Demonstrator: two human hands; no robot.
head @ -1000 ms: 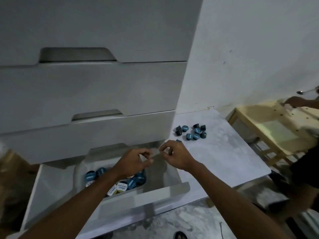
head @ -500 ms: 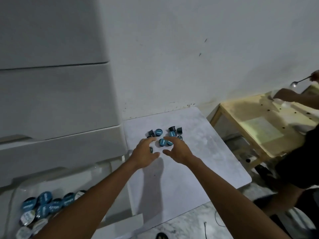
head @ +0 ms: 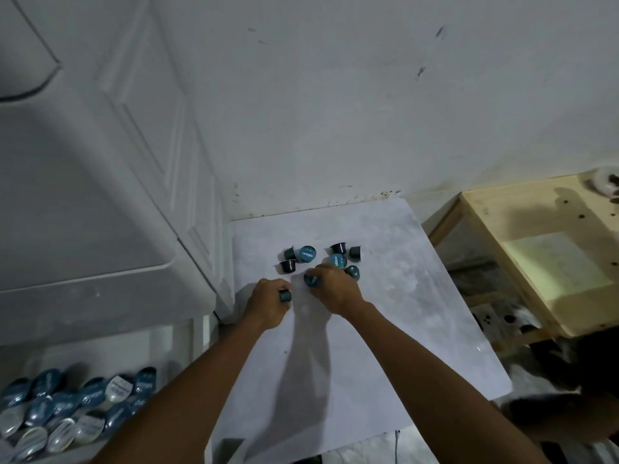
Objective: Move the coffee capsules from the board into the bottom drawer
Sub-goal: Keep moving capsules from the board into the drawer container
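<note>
Several small dark coffee capsules with blue lids point(head: 307, 254) lie scattered on the white marbled board point(head: 385, 313) near its far edge. My left hand point(head: 268, 301) grips one capsule point(head: 285, 296) at the near left of the group. My right hand point(head: 335, 289) curls over another capsule point(head: 312, 280) in the middle of the group, hiding whatever lies under its palm. The open bottom drawer point(head: 100, 349) at lower left holds a heap of blue and white capsules point(head: 67, 406).
The white drawer cabinet point(head: 100, 195) stands left of the board, against the wall. A pale wooden table point(head: 549, 262) is at the right. A dark-clothed person point(head: 576, 390) sits at the lower right edge.
Both hands went from above the drawer to the board. They have reached the capsule group and each has closed on a capsule. My view has swung right.
</note>
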